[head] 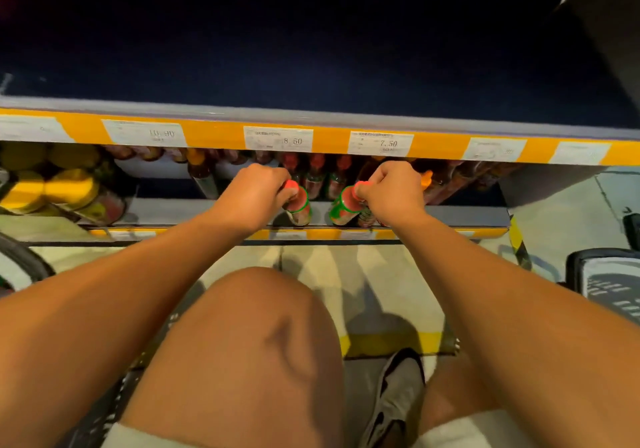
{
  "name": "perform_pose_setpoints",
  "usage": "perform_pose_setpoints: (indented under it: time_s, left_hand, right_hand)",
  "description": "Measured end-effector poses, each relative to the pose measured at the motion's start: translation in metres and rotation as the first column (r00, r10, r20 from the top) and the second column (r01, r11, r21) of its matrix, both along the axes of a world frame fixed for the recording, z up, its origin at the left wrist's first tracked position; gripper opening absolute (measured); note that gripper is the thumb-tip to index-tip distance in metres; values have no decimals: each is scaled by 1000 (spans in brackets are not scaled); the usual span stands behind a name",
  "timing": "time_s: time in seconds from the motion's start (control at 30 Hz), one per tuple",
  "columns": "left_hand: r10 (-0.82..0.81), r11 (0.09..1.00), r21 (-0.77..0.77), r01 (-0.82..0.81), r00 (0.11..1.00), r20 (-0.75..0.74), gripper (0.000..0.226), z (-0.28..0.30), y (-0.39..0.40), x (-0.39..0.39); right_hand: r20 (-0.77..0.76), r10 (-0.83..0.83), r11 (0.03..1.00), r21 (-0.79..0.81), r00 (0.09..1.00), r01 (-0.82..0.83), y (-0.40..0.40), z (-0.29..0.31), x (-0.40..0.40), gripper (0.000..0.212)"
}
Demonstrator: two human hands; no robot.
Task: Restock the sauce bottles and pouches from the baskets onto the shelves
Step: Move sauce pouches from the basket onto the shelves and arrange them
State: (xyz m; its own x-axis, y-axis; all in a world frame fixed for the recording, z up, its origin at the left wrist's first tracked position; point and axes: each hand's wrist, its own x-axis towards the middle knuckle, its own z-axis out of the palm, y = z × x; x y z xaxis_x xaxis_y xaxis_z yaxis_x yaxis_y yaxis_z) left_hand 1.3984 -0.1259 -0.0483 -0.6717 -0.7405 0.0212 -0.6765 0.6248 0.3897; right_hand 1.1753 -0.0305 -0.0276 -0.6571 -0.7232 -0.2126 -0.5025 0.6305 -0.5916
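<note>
Three price tags are showing on the yellow shelf strip (214, 132): 10.90 (162, 133), 8.50 (292, 141), 7.50 (388, 143); the rest are blurring out.

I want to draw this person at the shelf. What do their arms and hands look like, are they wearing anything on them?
Both arms are bare all the way down: no sleeves in view. The left hand and the right hand have no gloves, and I see no watch, bracelet or ring. Draw five plain fingers on each, and bare wrists.
</note>
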Motion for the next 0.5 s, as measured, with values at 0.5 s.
perform_pose_setpoints:
  time_s: [0.5]
  left_hand:
    - [-170,985,69,161,972,163,27,-34,-27,-69]
  right_hand:
    - [-126,153,988,41,980,-149,-23,-49,2,26]
